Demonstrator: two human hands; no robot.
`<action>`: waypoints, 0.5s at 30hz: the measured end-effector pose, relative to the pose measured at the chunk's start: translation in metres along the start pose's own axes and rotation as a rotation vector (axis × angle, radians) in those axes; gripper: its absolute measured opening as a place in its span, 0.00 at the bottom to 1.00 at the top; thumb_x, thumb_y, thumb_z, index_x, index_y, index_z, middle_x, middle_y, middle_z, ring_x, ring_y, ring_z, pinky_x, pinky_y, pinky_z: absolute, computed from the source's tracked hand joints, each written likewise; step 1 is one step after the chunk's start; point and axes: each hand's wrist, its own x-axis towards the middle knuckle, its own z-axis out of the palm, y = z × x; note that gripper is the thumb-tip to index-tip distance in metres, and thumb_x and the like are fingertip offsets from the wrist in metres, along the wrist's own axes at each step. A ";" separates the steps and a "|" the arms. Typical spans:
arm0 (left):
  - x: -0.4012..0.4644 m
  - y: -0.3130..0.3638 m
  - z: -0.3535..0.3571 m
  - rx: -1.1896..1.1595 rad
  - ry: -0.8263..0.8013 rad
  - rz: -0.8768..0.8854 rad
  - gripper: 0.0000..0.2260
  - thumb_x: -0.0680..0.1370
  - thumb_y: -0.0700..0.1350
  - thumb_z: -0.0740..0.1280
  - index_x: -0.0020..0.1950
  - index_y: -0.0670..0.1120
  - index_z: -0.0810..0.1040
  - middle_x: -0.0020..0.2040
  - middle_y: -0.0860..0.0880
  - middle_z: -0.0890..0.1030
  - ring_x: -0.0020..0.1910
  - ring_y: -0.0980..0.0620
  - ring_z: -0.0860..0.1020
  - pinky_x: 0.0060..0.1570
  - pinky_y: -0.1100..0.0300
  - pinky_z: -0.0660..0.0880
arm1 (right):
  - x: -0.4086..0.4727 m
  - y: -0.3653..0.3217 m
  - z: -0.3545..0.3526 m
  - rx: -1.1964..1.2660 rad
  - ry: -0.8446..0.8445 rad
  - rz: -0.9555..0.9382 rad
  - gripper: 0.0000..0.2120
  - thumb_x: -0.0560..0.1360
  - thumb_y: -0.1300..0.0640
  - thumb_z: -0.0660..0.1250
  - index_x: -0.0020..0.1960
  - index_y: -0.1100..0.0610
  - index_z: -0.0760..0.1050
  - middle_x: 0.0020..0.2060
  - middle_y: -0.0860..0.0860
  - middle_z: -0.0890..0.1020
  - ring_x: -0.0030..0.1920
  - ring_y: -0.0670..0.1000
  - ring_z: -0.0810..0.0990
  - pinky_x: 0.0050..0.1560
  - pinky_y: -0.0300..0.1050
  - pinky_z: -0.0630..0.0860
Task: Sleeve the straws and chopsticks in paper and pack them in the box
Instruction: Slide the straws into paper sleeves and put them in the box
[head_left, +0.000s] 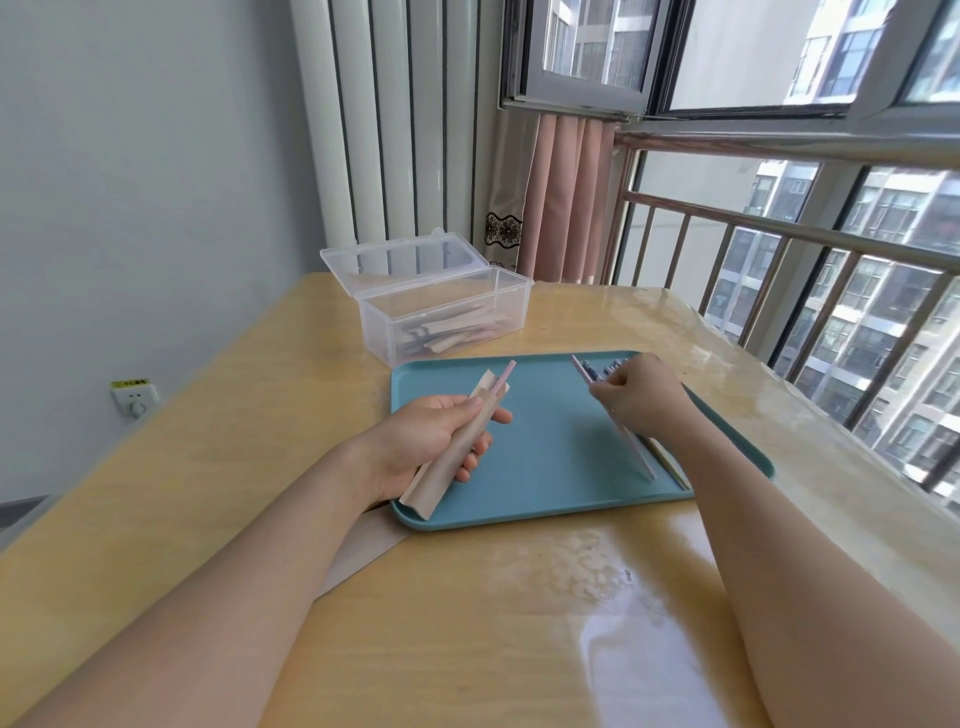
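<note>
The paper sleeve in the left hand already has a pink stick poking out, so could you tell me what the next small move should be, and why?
Probably lift the stick pinched by the right hand off the blue tray and slide it into the paper sleeve that the left hand holds, since its top is open and only one pink stick shows.

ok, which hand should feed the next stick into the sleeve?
Right. The right hand already pinches a pink stick over the tray; the left hand is busy holding the paper sleeve, one straw already protruding.
</note>
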 end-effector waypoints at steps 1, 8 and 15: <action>0.000 0.000 0.000 0.005 0.001 -0.002 0.17 0.86 0.51 0.56 0.59 0.44 0.82 0.34 0.49 0.75 0.30 0.53 0.72 0.31 0.61 0.73 | -0.003 -0.007 0.000 0.200 -0.017 -0.013 0.15 0.78 0.58 0.68 0.34 0.63 0.76 0.25 0.51 0.74 0.25 0.48 0.67 0.27 0.39 0.65; -0.002 0.001 0.002 0.069 -0.039 0.008 0.17 0.85 0.51 0.56 0.60 0.43 0.81 0.34 0.49 0.76 0.29 0.54 0.71 0.31 0.62 0.73 | -0.015 -0.038 0.009 1.450 -0.123 0.052 0.14 0.78 0.69 0.67 0.63 0.61 0.71 0.38 0.60 0.84 0.32 0.49 0.81 0.35 0.36 0.80; -0.004 0.002 0.001 0.112 -0.088 0.019 0.18 0.86 0.52 0.55 0.62 0.45 0.81 0.35 0.48 0.77 0.30 0.53 0.72 0.32 0.61 0.73 | -0.013 -0.034 0.009 1.371 0.105 0.017 0.28 0.78 0.69 0.67 0.74 0.55 0.62 0.41 0.61 0.84 0.35 0.51 0.83 0.40 0.40 0.82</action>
